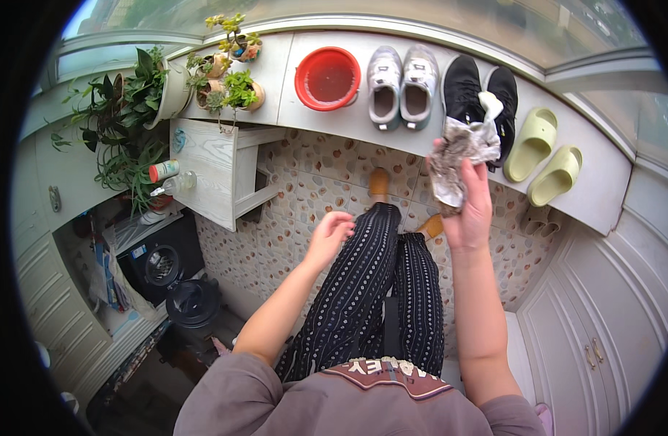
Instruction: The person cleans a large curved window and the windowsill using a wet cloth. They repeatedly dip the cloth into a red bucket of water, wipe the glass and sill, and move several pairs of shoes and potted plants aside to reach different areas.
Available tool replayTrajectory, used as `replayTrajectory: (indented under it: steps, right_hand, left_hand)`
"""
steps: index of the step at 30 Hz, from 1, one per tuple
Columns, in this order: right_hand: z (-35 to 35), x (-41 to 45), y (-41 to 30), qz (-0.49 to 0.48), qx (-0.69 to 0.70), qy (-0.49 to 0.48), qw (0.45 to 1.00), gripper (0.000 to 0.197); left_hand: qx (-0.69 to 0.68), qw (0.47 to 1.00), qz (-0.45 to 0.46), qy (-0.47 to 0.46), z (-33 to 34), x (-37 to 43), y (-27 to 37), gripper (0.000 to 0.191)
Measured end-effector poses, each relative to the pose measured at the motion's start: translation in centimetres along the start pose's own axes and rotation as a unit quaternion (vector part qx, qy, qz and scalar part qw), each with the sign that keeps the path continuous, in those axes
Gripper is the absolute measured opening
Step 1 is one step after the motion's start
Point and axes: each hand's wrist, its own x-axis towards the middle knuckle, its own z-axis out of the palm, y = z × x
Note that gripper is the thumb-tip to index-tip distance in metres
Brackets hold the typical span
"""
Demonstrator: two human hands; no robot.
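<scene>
My right hand (471,204) grips a crumpled, dirt-stained grey-white rag (458,155), cloth or paper, I cannot tell which. It is held up in front of the window ledge and hides part of the pair of black sneakers (462,87). A smooth white piece (491,104) shows at the rag's upper end; whether it belongs to the rag is unclear. Over my left trouser leg hovers my left hand (329,235), with nothing in it and its fingers loosely bent. White-grey sneakers (385,87) stand on the ledge, left of the black pair.
A red bucket (328,79) of liquid and pale green slides (532,143) share the ledge (317,124) with potted succulents (240,90). A small wooden table (211,188) at left carries a spray bottle (176,184) and a can (164,170). White cabinets (576,327) line the right.
</scene>
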Motion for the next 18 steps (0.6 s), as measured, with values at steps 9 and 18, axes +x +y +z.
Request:
replayTrajectory:
  steps: [9, 18]
  right_hand:
    - [6.1, 16.7, 20.9, -0.207, -0.372, -0.008, 0.905, 0.024]
    - [1.4, 29.4, 33.6, -0.199, -0.84, 0.013, 0.505, 0.014]
  left_hand:
    - [-0.069, 0.993, 0.006, 0.09, -12.8, 1.0, -0.2, 0.02]
    - [-0.119, 0.991, 0.037, 0.045, -22.4, 7.2, 5.9, 0.022]
